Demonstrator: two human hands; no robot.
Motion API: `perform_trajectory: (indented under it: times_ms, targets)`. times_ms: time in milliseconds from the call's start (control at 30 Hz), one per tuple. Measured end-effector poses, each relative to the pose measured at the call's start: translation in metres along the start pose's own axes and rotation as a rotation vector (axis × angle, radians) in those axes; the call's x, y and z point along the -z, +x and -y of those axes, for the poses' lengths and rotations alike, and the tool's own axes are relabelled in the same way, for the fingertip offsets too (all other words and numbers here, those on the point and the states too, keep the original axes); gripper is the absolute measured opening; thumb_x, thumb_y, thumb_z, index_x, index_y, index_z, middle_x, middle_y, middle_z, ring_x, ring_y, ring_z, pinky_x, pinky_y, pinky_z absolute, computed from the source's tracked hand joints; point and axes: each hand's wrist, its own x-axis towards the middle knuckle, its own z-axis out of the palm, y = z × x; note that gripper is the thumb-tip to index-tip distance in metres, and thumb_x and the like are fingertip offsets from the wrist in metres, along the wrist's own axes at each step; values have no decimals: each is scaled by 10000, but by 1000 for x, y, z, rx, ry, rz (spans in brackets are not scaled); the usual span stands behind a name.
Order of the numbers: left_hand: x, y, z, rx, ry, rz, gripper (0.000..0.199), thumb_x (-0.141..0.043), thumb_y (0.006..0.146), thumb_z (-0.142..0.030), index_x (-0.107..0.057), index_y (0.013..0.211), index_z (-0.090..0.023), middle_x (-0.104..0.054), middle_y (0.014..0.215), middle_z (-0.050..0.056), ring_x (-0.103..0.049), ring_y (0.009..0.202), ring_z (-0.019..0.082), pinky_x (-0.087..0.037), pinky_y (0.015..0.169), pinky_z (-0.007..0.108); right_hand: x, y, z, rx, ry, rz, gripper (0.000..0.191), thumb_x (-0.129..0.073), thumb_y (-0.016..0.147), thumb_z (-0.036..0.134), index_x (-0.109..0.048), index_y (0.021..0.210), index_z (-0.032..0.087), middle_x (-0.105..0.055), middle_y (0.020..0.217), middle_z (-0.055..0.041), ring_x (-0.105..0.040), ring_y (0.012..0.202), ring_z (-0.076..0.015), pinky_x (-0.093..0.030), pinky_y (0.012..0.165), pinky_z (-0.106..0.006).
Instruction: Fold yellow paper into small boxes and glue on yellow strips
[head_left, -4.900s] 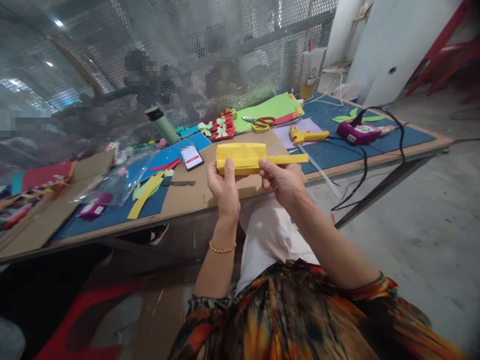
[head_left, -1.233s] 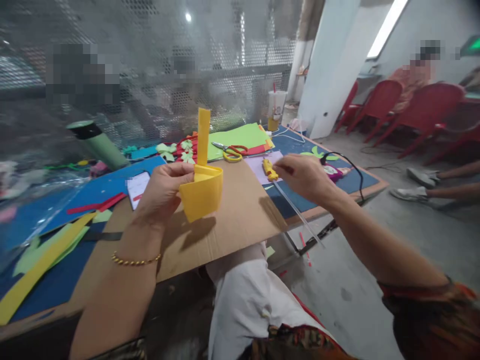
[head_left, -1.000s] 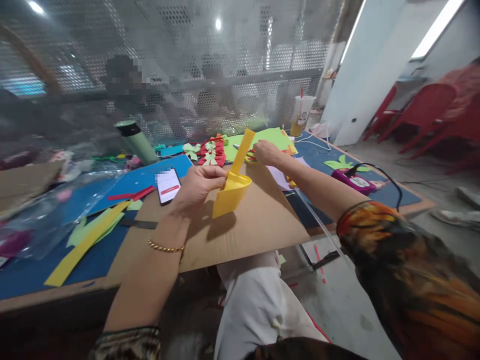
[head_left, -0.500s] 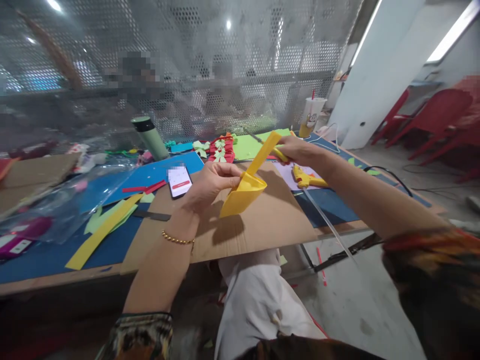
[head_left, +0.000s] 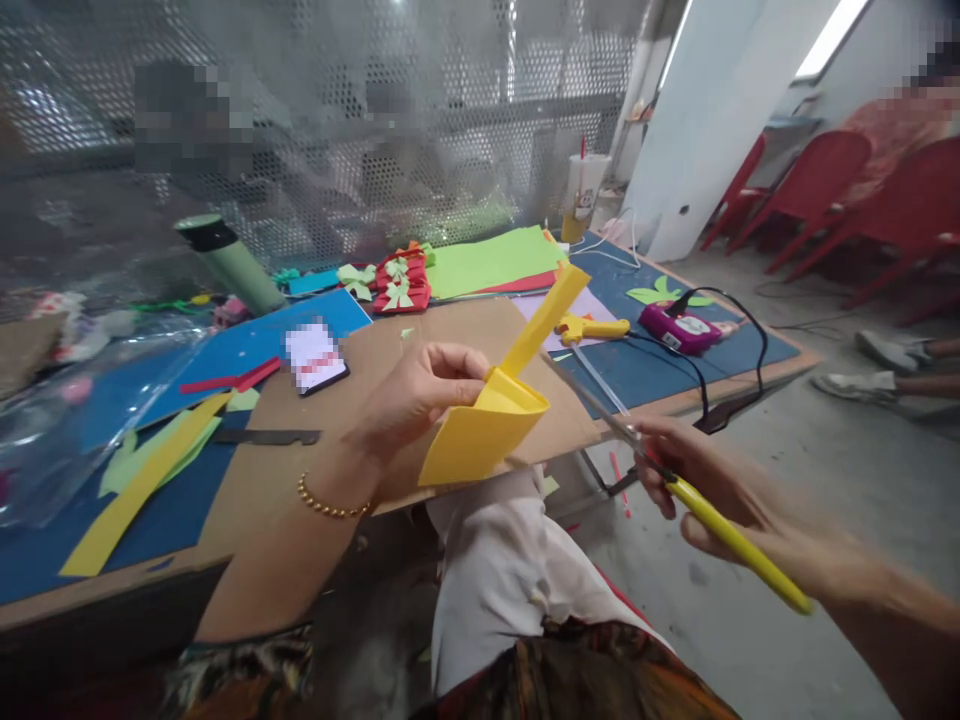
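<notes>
Between the thumb and fingers of my left hand [head_left: 427, 395] is a folded yellow piece of paper or felt [head_left: 484, 430], with a narrow strip sticking up from it to the upper right. It hangs above the front of a brown cardboard sheet [head_left: 360, 370]. Off the table's front edge to the right, my right hand [head_left: 720, 490] grips yellow-handled scissors [head_left: 739, 540]. Their blades point up and left, away from the yellow piece. A yellow glue gun [head_left: 592, 328] lies on lilac paper behind the scissors, a clear glue stick extending from it.
A phone [head_left: 315, 355], a dark flat blade [head_left: 262, 437] and yellow and green strips lie at left. Behind stand a green bottle [head_left: 229, 265] and a drink cup [head_left: 583, 195]. Red pieces with pale bows [head_left: 403, 280] sit near green sheets. A purple corded device [head_left: 679, 328] lies right.
My right hand has swung with the scissors from behind the yellow strip down to the lower right. My left hand still holds the yellow piece. The view has turned rightward.
</notes>
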Motion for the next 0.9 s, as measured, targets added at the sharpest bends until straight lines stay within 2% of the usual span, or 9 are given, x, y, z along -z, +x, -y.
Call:
perform_trajectory:
  times_ms: [67, 167, 300, 400, 533, 667, 900]
  targets:
    - [-1, -1, 1, -24, 7, 11, 300, -1033, 535, -281, -775, 633, -163, -723, 663, 6, -622, 570, 99, -454, 538, 197, -6, 2, 2, 47, -24, 23, 684, -889, 754, 685, -674, 1303, 338, -654, 948, -32, -656, 795, -221, -609, 699, -333]
    - [0, -2, 2, -34, 48, 2, 259, -1020, 558, -254, -789, 638, -167, -728, 681, 12, -609, 581, 96, -449, 545, 199, -12, 8, 7, 97, -57, 36, 686, -897, 734, 743, -664, 1197, 294, -648, 903, -16, -603, 723, -182, -558, 642, -295]
    - [0, -5, 3, -29, 113, 11, 172, -964, 655, -255, -811, 668, -178, -743, 715, 28, -643, 644, 121, -484, 588, 209, -17, 18, 16, 54, -167, 3, 757, -803, 707, 899, -678, 1062, 242, -615, 773, -6, -508, 620, -159, -459, 539, -285]
    - [0, -7, 4, -47, 125, 25, 112, -920, 700, -225, -818, 681, -184, -753, 729, 34, -665, 675, 132, -504, 611, 213, -19, 22, 18, 9, -228, -16, 829, -745, 683, 966, -678, 1060, 231, -579, 720, 7, -485, 593, -159, -431, 515, -290]
    - [0, -7, 6, -39, 138, 5, 117, -920, 688, -225, -812, 685, -180, -756, 730, 43, -661, 669, 142, -507, 598, 227, -19, 24, 15, 0, -253, 14, 811, -714, 692, 985, -663, 1010, 240, -555, 686, 20, -469, 583, -155, -403, 510, -290]
    - [-3, -6, 6, -5, 153, 24, 163, -943, 649, -249, -797, 667, -177, -759, 718, 46, -664, 651, 149, -502, 579, 234, -20, 27, 16, -25, -253, 19, 876, -717, 655, 1010, -673, 1058, 234, -566, 703, 13, -498, 616, -168, -410, 534, -298]
    - [-9, -6, 10, 6, 195, 21, 88, -881, 683, -231, -809, 680, -181, -782, 748, 50, -701, 666, 166, -525, 585, 247, -23, 33, 14, -12, -210, 40, 871, -705, 675, 1013, -689, 1042, 223, -578, 745, 3, -482, 652, -160, -390, 561, -287]
